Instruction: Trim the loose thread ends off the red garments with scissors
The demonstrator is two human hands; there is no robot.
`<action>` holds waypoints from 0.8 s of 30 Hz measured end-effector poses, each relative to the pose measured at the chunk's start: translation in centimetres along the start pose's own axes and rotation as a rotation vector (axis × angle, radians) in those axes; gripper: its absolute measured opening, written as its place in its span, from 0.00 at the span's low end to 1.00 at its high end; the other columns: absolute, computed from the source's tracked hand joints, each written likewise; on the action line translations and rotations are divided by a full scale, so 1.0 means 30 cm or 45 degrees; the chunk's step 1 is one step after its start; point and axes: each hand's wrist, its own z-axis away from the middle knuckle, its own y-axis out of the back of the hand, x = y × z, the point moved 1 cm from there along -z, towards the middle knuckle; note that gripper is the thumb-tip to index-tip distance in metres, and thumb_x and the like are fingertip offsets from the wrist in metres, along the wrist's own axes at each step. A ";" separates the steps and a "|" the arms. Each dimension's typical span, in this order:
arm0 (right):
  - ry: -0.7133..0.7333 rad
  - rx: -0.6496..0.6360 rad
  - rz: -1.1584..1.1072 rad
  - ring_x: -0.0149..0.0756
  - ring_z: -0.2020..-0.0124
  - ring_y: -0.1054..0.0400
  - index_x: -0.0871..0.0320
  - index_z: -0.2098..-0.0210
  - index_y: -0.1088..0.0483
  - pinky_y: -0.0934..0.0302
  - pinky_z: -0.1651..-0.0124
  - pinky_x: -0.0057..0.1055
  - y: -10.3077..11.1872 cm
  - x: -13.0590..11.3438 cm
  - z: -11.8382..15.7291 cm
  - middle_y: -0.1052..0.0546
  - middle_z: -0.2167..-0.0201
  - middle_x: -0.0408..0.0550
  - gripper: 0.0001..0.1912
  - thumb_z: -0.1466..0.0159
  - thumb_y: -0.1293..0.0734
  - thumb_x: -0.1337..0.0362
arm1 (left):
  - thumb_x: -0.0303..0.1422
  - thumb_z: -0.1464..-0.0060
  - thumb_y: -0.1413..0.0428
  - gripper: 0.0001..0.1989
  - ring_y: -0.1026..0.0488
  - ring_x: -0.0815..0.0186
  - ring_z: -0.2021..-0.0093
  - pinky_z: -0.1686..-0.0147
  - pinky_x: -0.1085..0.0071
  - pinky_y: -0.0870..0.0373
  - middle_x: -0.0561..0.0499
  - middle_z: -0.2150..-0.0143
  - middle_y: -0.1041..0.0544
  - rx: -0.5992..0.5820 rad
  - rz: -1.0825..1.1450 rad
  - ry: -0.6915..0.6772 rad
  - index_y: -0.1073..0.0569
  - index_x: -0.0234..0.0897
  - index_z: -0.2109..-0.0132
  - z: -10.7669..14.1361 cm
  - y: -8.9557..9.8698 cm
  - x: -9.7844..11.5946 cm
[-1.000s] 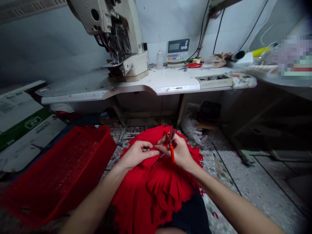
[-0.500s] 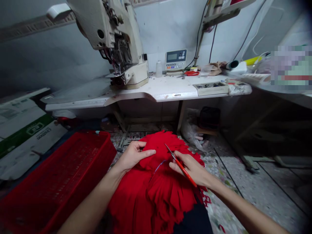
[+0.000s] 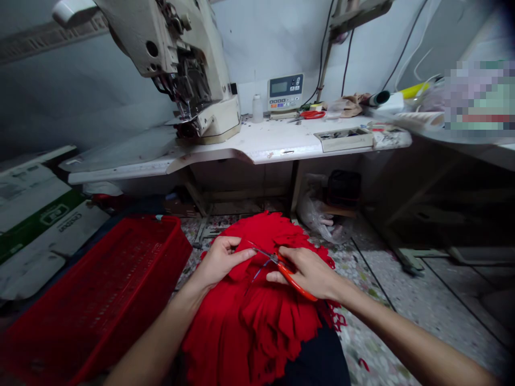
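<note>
A big bundle of red fabric pieces (image 3: 225, 316) with scalloped edges lies across my lap. Pinched between the thumb and fingers of my left hand (image 3: 220, 261) is part of this red fabric, near its top. My right hand (image 3: 308, 271) grips scissors with red handles (image 3: 290, 279). Their blades are parted and point left, with the tips close to my left thumb, over the fabric. A thin blue-grey strand (image 3: 261, 269) lies on the red cloth just below the blades.
An industrial sewing machine (image 3: 201, 69) stands on a white table (image 3: 265, 150) ahead, beside a control panel (image 3: 285, 92) and another pair of red-handled scissors (image 3: 313, 114). To my left is a red plastic basket (image 3: 177, 252) near a white-and-green carton (image 3: 76, 236). A plastic bag (image 3: 317, 214) sits under the table.
The scissors have swung left toward my left thumb, and their blades have opened. My right hand has moved slightly left; my left hand keeps its pinch on the fabric. The view has shifted a little.
</note>
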 end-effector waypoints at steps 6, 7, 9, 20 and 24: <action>-0.069 0.040 -0.038 0.29 0.80 0.50 0.56 0.78 0.40 0.61 0.75 0.30 -0.029 0.057 -0.014 0.41 0.84 0.37 0.28 0.37 0.31 0.40 | 0.40 0.47 0.33 0.16 0.23 0.62 0.66 0.62 0.69 0.27 0.46 0.61 0.17 0.069 0.030 0.056 0.18 0.31 0.59 0.006 0.002 -0.034; -0.078 0.038 -0.043 0.29 0.81 0.50 0.56 0.78 0.40 0.61 0.75 0.29 -0.029 0.064 -0.016 0.42 0.84 0.36 0.28 0.37 0.31 0.40 | 0.40 0.47 0.33 0.15 0.22 0.62 0.65 0.61 0.69 0.27 0.46 0.61 0.17 0.075 0.048 0.058 0.18 0.31 0.60 0.006 0.003 -0.040; -0.078 0.035 -0.036 0.29 0.80 0.49 0.56 0.77 0.41 0.61 0.75 0.29 -0.021 0.068 -0.020 0.41 0.84 0.36 0.28 0.37 0.31 0.40 | 0.40 0.47 0.33 0.15 0.22 0.61 0.64 0.60 0.68 0.26 0.46 0.61 0.17 0.079 0.084 0.062 0.18 0.31 0.59 0.007 0.004 -0.050; 0.121 -0.114 0.119 0.31 0.78 0.44 0.55 0.70 0.38 0.59 0.73 0.29 0.044 -0.021 -0.088 0.32 0.78 0.41 0.25 0.35 0.34 0.39 | 0.37 0.46 0.34 0.14 0.20 0.58 0.56 0.52 0.67 0.27 0.45 0.55 0.16 0.013 0.062 -0.020 0.17 0.33 0.55 0.018 0.007 -0.046; 0.163 -0.113 0.111 0.29 0.79 0.46 0.56 0.70 0.35 0.59 0.73 0.29 0.054 -0.045 -0.119 0.33 0.79 0.40 0.26 0.36 0.33 0.39 | 0.36 0.46 0.34 0.15 0.21 0.57 0.54 0.50 0.65 0.27 0.44 0.56 0.16 0.017 0.003 -0.057 0.17 0.32 0.54 0.023 0.004 -0.052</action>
